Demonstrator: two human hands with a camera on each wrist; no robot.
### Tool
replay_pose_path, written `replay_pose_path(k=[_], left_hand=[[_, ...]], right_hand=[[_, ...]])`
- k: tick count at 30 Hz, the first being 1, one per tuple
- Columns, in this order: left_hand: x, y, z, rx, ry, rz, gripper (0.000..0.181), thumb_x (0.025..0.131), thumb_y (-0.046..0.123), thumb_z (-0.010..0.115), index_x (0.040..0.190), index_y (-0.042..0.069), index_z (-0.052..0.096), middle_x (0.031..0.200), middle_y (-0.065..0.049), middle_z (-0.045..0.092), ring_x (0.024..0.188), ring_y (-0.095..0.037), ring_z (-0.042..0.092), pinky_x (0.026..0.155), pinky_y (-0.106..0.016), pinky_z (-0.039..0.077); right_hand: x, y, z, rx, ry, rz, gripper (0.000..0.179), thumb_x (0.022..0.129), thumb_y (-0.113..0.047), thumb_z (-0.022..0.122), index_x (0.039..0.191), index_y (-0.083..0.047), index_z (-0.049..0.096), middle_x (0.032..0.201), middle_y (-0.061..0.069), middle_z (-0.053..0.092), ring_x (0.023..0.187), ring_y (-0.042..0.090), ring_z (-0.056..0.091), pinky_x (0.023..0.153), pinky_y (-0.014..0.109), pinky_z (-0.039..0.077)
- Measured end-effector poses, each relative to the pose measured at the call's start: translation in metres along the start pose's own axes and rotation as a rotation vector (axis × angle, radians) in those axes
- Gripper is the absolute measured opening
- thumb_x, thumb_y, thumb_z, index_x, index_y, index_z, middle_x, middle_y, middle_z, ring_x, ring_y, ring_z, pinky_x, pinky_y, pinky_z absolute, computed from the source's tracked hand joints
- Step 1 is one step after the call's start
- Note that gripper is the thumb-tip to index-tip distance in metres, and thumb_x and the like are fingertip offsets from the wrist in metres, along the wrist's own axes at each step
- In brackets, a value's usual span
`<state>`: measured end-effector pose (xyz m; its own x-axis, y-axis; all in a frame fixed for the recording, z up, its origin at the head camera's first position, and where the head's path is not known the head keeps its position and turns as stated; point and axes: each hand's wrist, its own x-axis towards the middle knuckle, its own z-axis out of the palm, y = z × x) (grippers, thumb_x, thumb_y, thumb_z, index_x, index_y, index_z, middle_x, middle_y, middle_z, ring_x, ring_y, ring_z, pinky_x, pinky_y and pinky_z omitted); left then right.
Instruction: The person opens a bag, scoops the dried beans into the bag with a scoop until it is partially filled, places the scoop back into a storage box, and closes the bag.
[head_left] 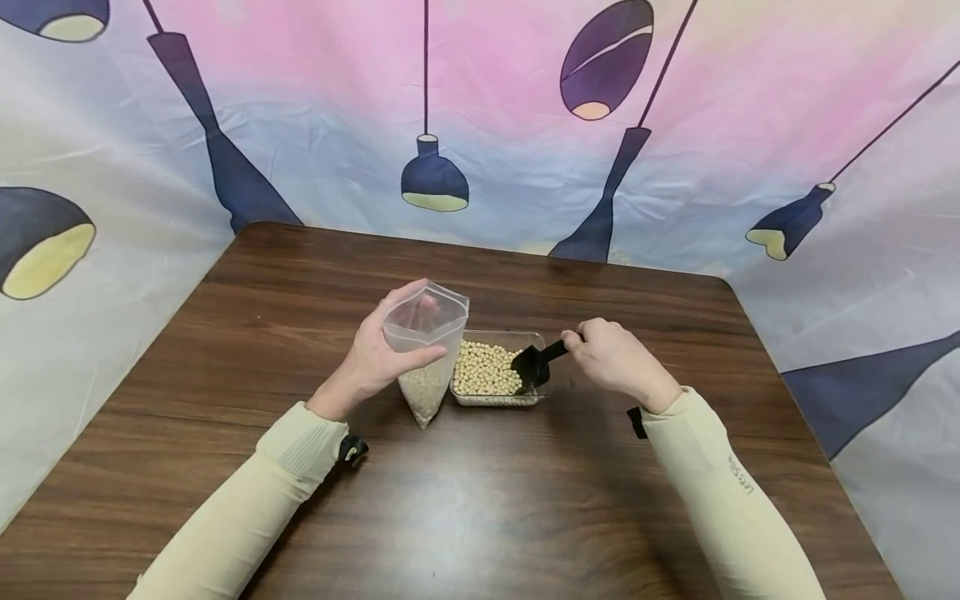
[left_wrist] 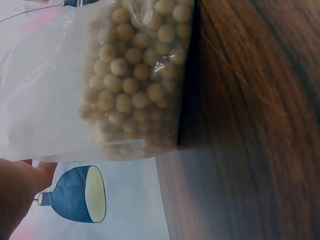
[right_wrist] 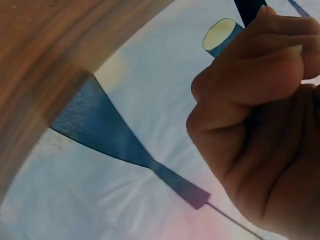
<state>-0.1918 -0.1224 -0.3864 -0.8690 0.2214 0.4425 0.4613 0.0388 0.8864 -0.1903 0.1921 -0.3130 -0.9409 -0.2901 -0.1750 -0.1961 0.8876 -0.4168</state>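
Note:
My left hand (head_left: 369, 354) grips a clear plastic bag (head_left: 424, 387) near its top, thumb in front and fingers behind; the mouth gapes. Round, pale beans (left_wrist: 131, 82) fill the bag's lower part, seen close in the left wrist view. Right beside the bag stands a clear rectangular container (head_left: 498, 402) holding more pale beans (head_left: 483, 368). My right hand (head_left: 611, 358) holds a black scoop (head_left: 531, 365) by its handle, and the scoop's head is down among the beans at the container's right side. In the right wrist view, curled fingers (right_wrist: 255, 80) hide most of the handle.
All of this is on a dark brown wooden table (head_left: 450, 517) with rounded far corners. A cloth backdrop (head_left: 337, 158) printed with hanging lamps surrounds its far side and both flanks. Dark straps (head_left: 352, 450) show at both wrists.

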Motion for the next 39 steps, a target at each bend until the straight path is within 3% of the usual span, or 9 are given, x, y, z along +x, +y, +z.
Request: replay_pose_path(k=[10,16,22,27,33,39], left_hand=[[0.003,0.0,0.006,-0.041,-0.008,-0.007,0.084,0.072,-0.011,0.077,0.146,0.009,0.042,0.124,-0.018,0.052,0.11,-0.031,0.052,0.088,-0.028,0.049],[0.003,0.0,0.008,-0.078,0.0,0.007,0.084,0.07,-0.016,0.075,0.145,0.005,0.042,0.124,-0.021,0.051,0.11,-0.034,0.053,0.088,-0.028,0.05],[0.003,0.0,0.009,-0.079,0.0,0.016,0.083,0.071,-0.015,0.074,0.145,0.006,0.042,0.124,-0.02,0.051,0.111,-0.034,0.052,0.089,-0.028,0.049],[0.002,0.0,0.008,-0.074,0.003,0.012,0.082,0.072,-0.014,0.074,0.145,0.007,0.042,0.124,-0.02,0.051,0.112,-0.032,0.052,0.091,-0.03,0.048],[0.001,0.0,0.006,-0.063,0.009,0.01,0.082,0.073,-0.013,0.075,0.145,0.007,0.043,0.124,-0.019,0.052,0.114,-0.029,0.052,0.094,-0.032,0.046],[0.0,0.0,0.004,-0.038,0.009,0.011,0.082,0.073,-0.012,0.075,0.145,0.008,0.043,0.124,-0.018,0.053,0.114,-0.028,0.053,0.093,-0.03,0.045]], right_hand=[[0.002,0.018,0.025,0.146,-0.032,0.052,0.047,0.105,-0.034,0.034,0.077,-0.006,0.059,0.062,0.002,0.053,0.051,0.017,0.042,0.056,0.032,0.038],[0.005,0.025,0.042,0.251,-0.099,0.043,0.047,0.106,-0.033,0.033,0.069,-0.008,0.049,0.056,0.0,0.044,0.048,0.015,0.031,0.053,0.03,0.033],[0.01,0.028,0.055,0.429,-0.161,0.043,0.046,0.106,-0.029,0.033,0.075,-0.001,0.053,0.054,-0.001,0.039,0.045,0.012,0.03,0.046,0.026,0.029],[0.012,0.033,0.065,0.539,-0.156,0.012,0.045,0.107,-0.027,0.033,0.08,0.002,0.054,0.055,-0.001,0.037,0.046,0.012,0.03,0.045,0.025,0.028],[0.013,0.04,0.07,0.783,-0.185,0.076,0.039,0.107,-0.026,0.033,0.082,-0.002,0.05,0.061,-0.002,0.037,0.051,0.012,0.031,0.051,0.025,0.031],[0.016,0.046,0.068,0.876,-0.237,0.087,0.037,0.108,-0.025,0.03,0.083,-0.003,0.049,0.065,0.0,0.039,0.054,0.014,0.032,0.052,0.026,0.032]])
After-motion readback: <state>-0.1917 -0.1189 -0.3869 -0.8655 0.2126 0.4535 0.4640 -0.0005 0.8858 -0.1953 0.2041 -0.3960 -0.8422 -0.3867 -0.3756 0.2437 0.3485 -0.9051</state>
